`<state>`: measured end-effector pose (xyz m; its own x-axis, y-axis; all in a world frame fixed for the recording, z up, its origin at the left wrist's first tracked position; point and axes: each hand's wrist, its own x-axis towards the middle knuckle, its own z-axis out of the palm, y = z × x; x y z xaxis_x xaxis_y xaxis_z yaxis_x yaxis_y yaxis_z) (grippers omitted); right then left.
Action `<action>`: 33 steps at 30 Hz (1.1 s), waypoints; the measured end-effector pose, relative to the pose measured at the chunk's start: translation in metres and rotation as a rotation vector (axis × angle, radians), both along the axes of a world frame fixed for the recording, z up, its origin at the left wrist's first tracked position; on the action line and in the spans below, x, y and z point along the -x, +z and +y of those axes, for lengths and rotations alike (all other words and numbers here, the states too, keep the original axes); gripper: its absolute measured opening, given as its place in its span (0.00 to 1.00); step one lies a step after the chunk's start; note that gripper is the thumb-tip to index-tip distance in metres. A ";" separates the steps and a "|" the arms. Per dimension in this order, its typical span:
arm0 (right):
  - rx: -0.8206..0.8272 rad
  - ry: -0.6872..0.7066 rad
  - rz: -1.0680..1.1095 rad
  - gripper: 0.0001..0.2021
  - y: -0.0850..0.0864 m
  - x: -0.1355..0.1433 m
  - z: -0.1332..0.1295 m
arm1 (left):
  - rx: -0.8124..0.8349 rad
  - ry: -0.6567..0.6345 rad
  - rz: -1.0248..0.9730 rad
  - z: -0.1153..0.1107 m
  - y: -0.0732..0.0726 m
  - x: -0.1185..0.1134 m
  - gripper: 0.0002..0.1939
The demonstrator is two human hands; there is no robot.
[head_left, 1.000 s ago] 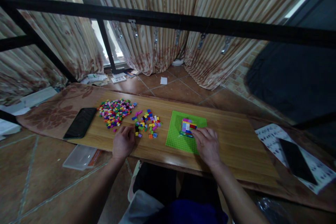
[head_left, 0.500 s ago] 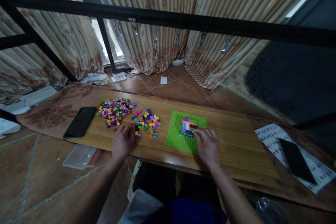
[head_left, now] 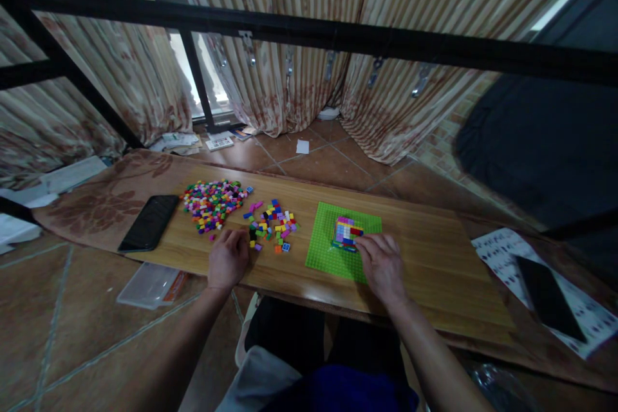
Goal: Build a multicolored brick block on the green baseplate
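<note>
My right hand [head_left: 383, 265] is at the right side of a small multicoloured brick build [head_left: 346, 233], its fingers pressed together at the build's near right corner; whatever they pinch is too small to make out. The build stands on a green studded baseplate [head_left: 321, 251]. My left hand [head_left: 228, 258] rests on the wooden board with its fingers curled in, just left of a loose scatter of bricks [head_left: 275, 226]. Its fingertips are partly hidden, and I cannot make out anything in them. Behind it lies a denser pile of small bricks [head_left: 212, 205].
A black phone [head_left: 149, 223] lies at the board's left end. Another dark phone [head_left: 550, 296] sits on a printed sheet [head_left: 502, 243] at the right. A black metal rail [head_left: 309, 37] crosses beyond the wooden board [head_left: 434, 257]. A clear plastic box [head_left: 147, 284] is below the left edge.
My right hand's fingers have drawn closer together beside the build. My left hand stays in place, and the whole view has shifted slightly.
</note>
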<state>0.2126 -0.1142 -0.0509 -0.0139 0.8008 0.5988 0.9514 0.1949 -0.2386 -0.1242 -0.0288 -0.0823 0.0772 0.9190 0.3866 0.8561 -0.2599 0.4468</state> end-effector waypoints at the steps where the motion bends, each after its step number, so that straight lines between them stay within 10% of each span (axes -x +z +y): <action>1: -0.005 0.001 -0.011 0.12 0.001 0.000 0.000 | -0.002 -0.001 -0.001 0.000 0.000 0.000 0.11; 21: -0.007 -0.007 0.097 0.11 -0.005 0.000 -0.003 | 0.005 -0.003 -0.019 0.000 0.003 -0.001 0.11; 33: 0.015 -0.287 0.877 0.24 -0.029 0.000 0.003 | -0.002 0.005 0.003 0.001 -0.001 0.001 0.11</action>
